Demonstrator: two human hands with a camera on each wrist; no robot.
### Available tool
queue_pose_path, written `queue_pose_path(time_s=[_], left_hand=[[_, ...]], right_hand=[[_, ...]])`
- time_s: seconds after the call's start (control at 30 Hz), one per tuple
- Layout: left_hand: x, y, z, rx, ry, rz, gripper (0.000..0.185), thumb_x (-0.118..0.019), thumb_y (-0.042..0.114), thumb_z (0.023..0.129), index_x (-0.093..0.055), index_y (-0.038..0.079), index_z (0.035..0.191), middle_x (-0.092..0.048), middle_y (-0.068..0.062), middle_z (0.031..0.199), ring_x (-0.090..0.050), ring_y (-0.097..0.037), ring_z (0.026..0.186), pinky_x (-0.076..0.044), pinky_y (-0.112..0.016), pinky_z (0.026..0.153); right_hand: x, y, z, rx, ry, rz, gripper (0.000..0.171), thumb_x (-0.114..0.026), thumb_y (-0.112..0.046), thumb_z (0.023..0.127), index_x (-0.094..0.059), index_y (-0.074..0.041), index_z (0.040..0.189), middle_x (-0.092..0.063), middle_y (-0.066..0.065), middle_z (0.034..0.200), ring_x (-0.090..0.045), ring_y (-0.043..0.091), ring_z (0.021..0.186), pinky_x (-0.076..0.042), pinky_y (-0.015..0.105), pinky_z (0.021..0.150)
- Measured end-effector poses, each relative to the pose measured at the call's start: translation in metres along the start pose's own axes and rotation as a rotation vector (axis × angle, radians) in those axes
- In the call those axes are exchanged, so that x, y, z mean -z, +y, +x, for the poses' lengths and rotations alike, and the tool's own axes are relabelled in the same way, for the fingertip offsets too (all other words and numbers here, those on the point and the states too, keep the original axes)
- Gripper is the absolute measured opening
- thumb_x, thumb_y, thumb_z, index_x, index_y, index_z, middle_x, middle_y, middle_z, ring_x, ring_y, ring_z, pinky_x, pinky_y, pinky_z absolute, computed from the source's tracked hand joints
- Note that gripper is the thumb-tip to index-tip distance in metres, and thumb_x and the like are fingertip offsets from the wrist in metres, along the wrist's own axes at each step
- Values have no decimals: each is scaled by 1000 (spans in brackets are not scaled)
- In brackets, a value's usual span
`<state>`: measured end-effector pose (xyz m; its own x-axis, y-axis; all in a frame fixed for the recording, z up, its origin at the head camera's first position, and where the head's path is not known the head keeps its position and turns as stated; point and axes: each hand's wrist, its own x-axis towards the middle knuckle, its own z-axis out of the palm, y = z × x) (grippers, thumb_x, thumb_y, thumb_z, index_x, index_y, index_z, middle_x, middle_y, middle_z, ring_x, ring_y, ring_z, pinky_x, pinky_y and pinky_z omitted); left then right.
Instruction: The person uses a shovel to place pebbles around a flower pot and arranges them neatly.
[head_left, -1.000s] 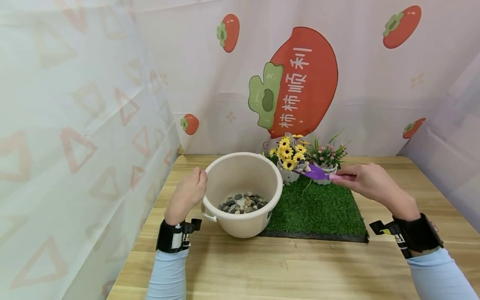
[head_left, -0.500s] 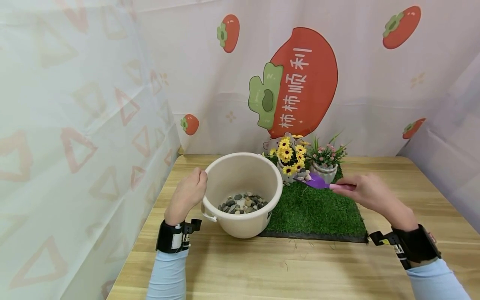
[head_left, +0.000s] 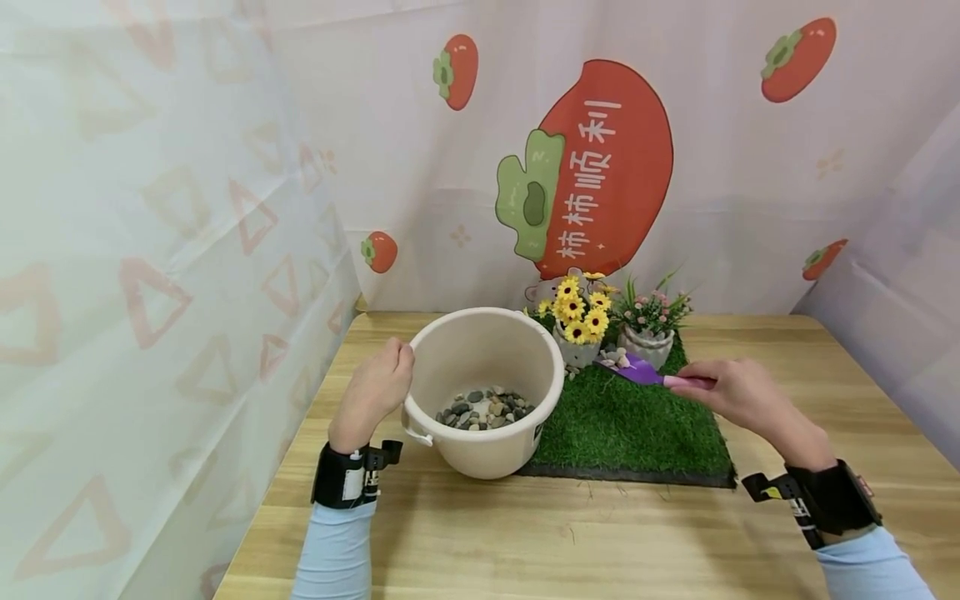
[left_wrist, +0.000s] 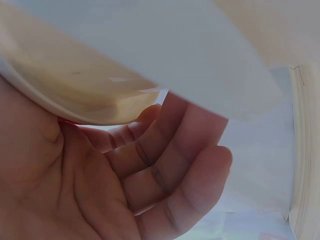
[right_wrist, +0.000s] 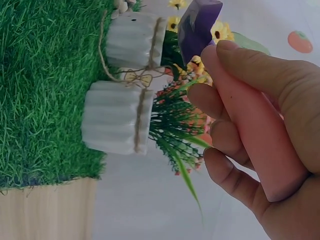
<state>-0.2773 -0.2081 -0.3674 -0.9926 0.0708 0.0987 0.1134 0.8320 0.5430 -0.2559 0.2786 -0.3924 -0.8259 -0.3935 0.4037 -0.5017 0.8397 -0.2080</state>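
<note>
Two hands at work: one steadies a pail, the other carries a loaded scoop over the turf.

Head view, left: the left hand [head_left: 372,392] grips the rim of the cream round plastic bucket [head_left: 486,392], fingers curled over the edge, exactly as it did a second ago. Grey and white pebbles [head_left: 485,407] lie in the bucket's bottom.

Head view, right: the right hand [head_left: 738,393] holds the pink handle of the purple plastic scoop [head_left: 639,370], fingers wrapped round it. A few small stones [head_left: 615,358] sit on the blade.

Head view, change: a second ago the scoop was level with the yellow sunflower blooms [head_left: 579,307]; now it has dropped and drawn back, low over the square green artificial-grass mat [head_left: 637,425], just in front of the two white pots.

Head view, meaning: judging by this, the scoop has come away from the pots with its load aboard, and the bucket stands well to its left.

Left wrist view: fingers [left_wrist: 170,165] curl beneath the bucket's pale rim [left_wrist: 75,85], pressed against it.

Right wrist view: fingers [right_wrist: 235,150] and thumb close round the pink handle [right_wrist: 255,135]; the purple blade [right_wrist: 199,22] points past two ribbed white pots tied with twine [right_wrist: 120,117], which stand on the mat beside the light wooden table [right_wrist: 45,210].
</note>
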Motion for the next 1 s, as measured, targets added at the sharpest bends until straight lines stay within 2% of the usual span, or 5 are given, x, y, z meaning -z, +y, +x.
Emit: queue_pose_path(time_s=[0.23,0.53,0.8,1.0], left_hand=[[-1,1,0,3,3,-6,45,-22,34,106,-54,4,118,-61,-12,94,-63,-27,89,-50,-42,77],[0,1,-1,0,8,-2,44,-22,33,106,-54,3,116,-60,-12,91,-63,-26,85,-49,-40,73],[0,1,-1,10,-1,0,46,-22,34,106,-53,3,120,-62,-13,95,-64,-28,88,-50,-41,75],[0,2,-2,14,-1,0,45,-23,33,106,-53,4,120,-63,-13,95,-64,-27,87,-50,-40,73]], right_hand=[[-7,6,3,-80,-88,18,15,-69,-32,91,-76,-20,94,-64,-15,71,-47,-6,57,-36,22,57],[-13,12,10,-47,-144,18,11,-68,-30,92,-73,-21,86,-63,-11,69,-44,-4,56,-34,22,56],[-14,15,17,-89,-230,24,16,-66,-33,93,-70,-24,81,-56,-13,64,-39,2,54,-29,22,56],[-16,16,23,-114,-274,40,19,-66,-33,94,-73,-18,84,-56,-11,64,-39,4,54,-30,22,55]])
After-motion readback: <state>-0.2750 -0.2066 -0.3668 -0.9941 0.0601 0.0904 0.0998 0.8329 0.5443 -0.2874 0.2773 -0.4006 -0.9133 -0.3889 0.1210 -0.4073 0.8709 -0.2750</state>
